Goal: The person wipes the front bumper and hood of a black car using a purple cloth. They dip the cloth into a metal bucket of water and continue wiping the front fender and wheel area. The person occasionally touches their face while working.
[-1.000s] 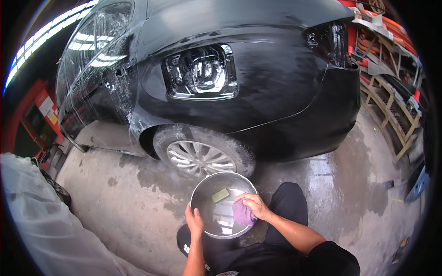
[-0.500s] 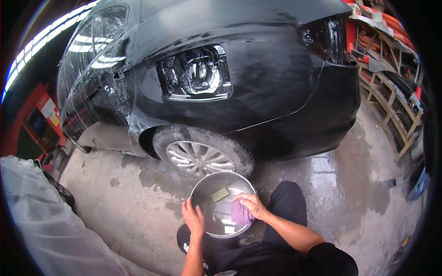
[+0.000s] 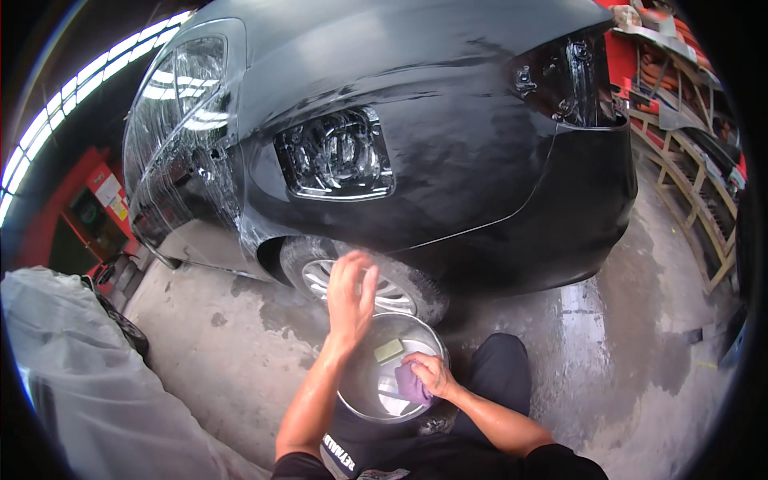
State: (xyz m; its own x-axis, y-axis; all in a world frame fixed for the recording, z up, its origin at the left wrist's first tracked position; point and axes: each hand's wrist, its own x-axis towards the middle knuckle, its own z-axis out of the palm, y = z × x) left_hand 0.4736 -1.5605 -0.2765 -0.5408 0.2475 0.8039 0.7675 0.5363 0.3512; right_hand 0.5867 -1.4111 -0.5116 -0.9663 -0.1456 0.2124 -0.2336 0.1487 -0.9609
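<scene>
Between my knees stands a round bucket with pale water in it. My right hand grips a wet purple cloth inside the bucket's right side. A yellow-green rectangular block, perhaps a sponge, lies in the bucket to the left of the cloth. My left hand is raised above the bucket's far left rim, empty, thumb apart from the fingers. Behind it, partly covered, is the rear wheel of a dark car. A square plastic-covered opening shows in the car's rear side panel.
Wet patches mark the concrete floor. Translucent plastic sheeting drapes something at the left. A wooden rack stands at the right behind the car. Plastic film covers the car's side window.
My left hand has lifted from the bucket's left rim and moved up and forward toward the wheel. My right hand keeps the cloth in the bucket. The view has shifted slightly.
</scene>
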